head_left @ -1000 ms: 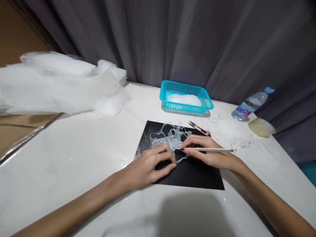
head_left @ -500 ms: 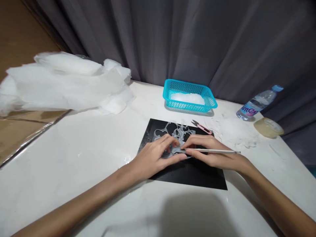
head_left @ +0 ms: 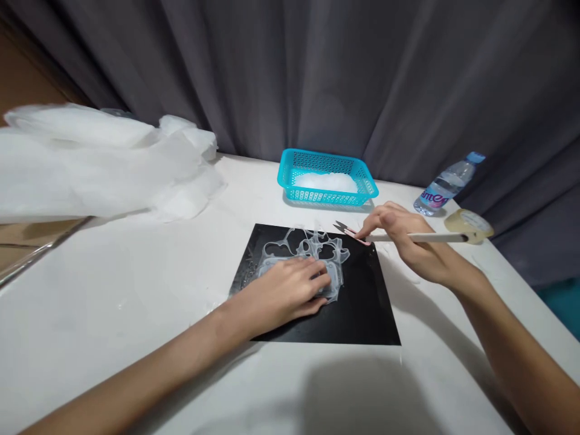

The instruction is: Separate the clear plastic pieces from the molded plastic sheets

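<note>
On the black mat (head_left: 362, 314) lies a translucent plastic piece (head_left: 336, 278) with a lacy, irregular web of the same material along its far side. My left hand (head_left: 294, 289) rests over it, fingers curled and pressing it against the mat; the palm hides much of it. My right hand (head_left: 403, 241) is to the right, above the mat's far corner. A slim white stick-like tool (head_left: 437, 237) is kept in that hand, pointing back past the wrist. The fingertips reach the pink thread snips (head_left: 348, 231), which lie at the mat's far edge with blades to the left.
Behind the mat stands a turquoise basket (head_left: 326, 196) holding white, fluffy-looking material. A water bottle (head_left: 441, 188) and a roll of clear tape (head_left: 469, 225) are at the far right. White sheeting (head_left: 113, 163) is heaped at the left, beside brown cardboard (head_left: 31, 244). A grey curtain (head_left: 254, 72) hangs behind.
My right hand has left the plastic piece and moved right and away to the snips, still with the white tool. My left hand has flattened over the piece. The view has shifted slightly right.
</note>
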A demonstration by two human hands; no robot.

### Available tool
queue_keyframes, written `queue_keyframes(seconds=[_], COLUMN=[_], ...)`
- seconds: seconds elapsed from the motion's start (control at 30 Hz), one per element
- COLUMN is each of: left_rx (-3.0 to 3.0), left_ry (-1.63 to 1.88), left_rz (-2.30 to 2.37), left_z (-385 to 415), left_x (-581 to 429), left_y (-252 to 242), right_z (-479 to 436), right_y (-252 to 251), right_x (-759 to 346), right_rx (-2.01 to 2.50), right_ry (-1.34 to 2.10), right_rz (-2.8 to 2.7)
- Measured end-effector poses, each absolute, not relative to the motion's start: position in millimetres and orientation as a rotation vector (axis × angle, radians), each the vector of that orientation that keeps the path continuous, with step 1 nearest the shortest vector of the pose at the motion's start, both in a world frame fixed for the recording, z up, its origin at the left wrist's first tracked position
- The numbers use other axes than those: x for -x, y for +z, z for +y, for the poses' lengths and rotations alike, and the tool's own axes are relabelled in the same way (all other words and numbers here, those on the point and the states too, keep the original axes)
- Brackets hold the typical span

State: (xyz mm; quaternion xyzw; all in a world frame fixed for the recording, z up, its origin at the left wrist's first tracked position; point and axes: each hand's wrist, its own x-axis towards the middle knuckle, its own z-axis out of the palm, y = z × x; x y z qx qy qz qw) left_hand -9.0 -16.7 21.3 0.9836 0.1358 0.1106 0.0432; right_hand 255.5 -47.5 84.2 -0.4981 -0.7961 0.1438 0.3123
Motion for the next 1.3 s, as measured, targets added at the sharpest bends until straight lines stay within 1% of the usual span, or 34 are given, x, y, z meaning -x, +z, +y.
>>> queue_keyframes(seconds=[0.1, 0.2, 0.33, 0.4, 0.5, 0.6, 0.7, 0.8, 0.9, 1.03, 1.17, 1.3], left_rx=[-3.131, -3.188, -2.766, -2.52, -2.272, -2.074, -1.927, -1.813, -1.795, -1.94, -2.082, -2.104], left_ry=[0.424, 0.528, 0.613, 0.602, 0.541, 0.499, 0.543, 0.603, 0.642, 0.695, 0.686, 0.684], left_rz=[0.381, 0.389, 0.718, 0.794, 0.793, 0.774, 0.74, 0.709, 0.706, 0.709, 0.647, 0.641], left_z=[-17.4, -19.8, -22.9, -23.3, -22.3, -19.7, -16.5, -15.1, -16.6, -19.3, -17.9, -14.9], left_x=[8.7, 8.7, 12.1, 16.2, 22.4, 24.6, 23.2, 20.7, 18.8, 20.1, 24.4, 25.9], left_y=[8.5, 2.6, 7.1, 10.3, 12.2, 11.9, 12.4, 14.3, 14.9, 11.1, 9.4, 12.7], right_z=[-46.2, -46.1, -52.4, -57.5, -63.2, -64.8, -65.6, -68.1, -71.1, -72.8, -72.5, -73.1], right_y=[81.3, 75.4, 64.6, 58.6, 49.0, 39.9, 34.6, 33.3, 32.1, 28.5, 26.9, 27.5], right_x=[-249.1, -242.5, -229.6, -221.0, -209.9, -203.8, -199.7, -193.9, -187.9, -184.8, -185.4, -185.2], right_rx=[1.283, 1.325, 1.482, 1.563, 1.589, 1.531, 1.456, 1.424, 1.392, 1.338, 1.333, 1.363], right_ry=[0.355, 0.406, 0.554, 0.568, 0.609, 0.72, 0.783, 0.732, 0.74, 0.799, 0.766, 0.75], right_rz=[-2.214, -2.323, -2.369, -2.347, -2.238, -2.071, -1.961, -1.951, -1.952, -1.916, -1.908, -1.925])
